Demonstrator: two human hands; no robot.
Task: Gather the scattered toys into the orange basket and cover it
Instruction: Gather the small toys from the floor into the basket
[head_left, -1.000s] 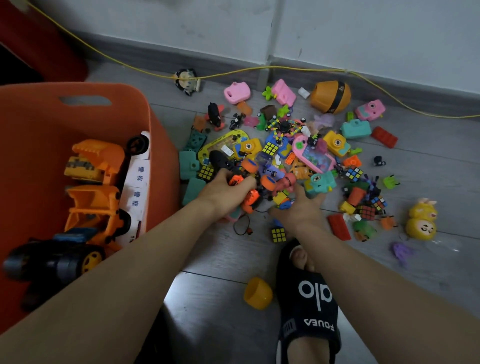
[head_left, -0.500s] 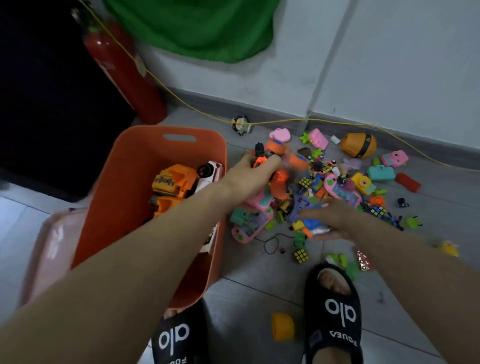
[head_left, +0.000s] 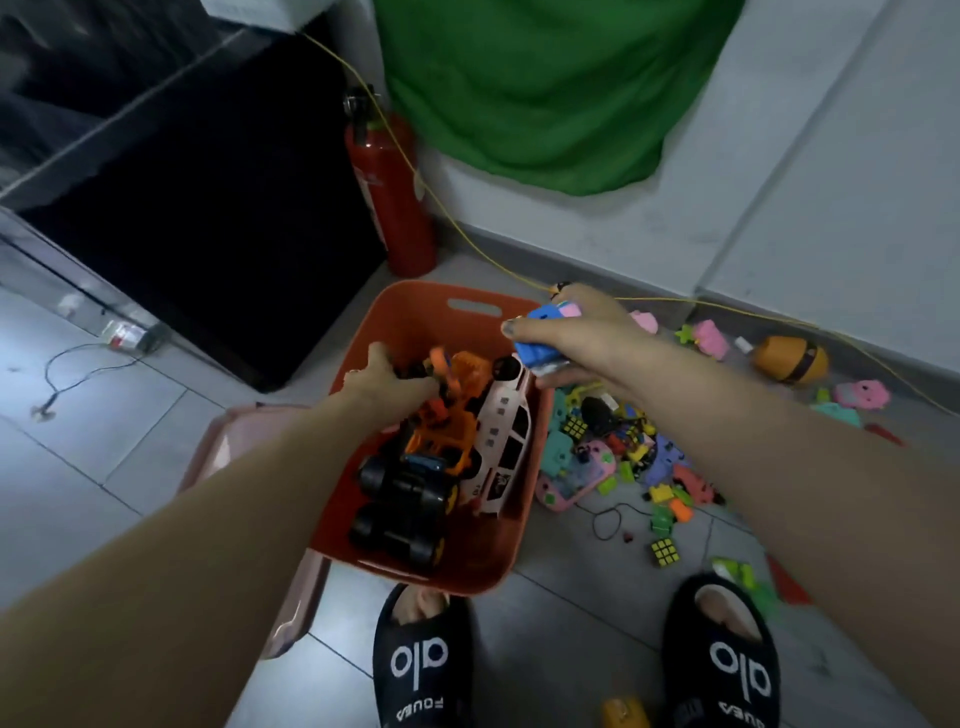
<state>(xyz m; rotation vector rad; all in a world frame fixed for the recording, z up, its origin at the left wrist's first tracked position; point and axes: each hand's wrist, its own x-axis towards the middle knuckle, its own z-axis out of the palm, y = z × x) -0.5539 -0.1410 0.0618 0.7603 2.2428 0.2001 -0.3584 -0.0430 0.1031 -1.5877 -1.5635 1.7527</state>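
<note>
The orange basket (head_left: 410, 312) stands on the floor in front of my feet. It holds orange diggers (head_left: 452, 415), a white toy bus (head_left: 506, 441) and a black monster truck (head_left: 402, 506). My left hand (head_left: 382, 376) is inside the basket over the diggers, gripping small orange and black toys that are blurred. My right hand (head_left: 576, 338) hovers over the basket's right rim, holding a handful of small toys (head_left: 540, 353), blue and pink ones showing. The scattered toys (head_left: 623, 447) lie on the floor right of the basket. A pink lid (head_left: 218, 447) lies under the basket's left side.
A red fire extinguisher (head_left: 389, 202) stands behind the basket by the wall. A yellow cable (head_left: 467, 234) runs along the skirting. My two black slippers (head_left: 423, 660) are at the front. An orange egg toy (head_left: 792, 358) lies near the wall at right.
Both hands lifted handfuls of toys from the pile and swung left to the basket. My left hand has gone from beside the rim to inside it. The view has tilted up.
</note>
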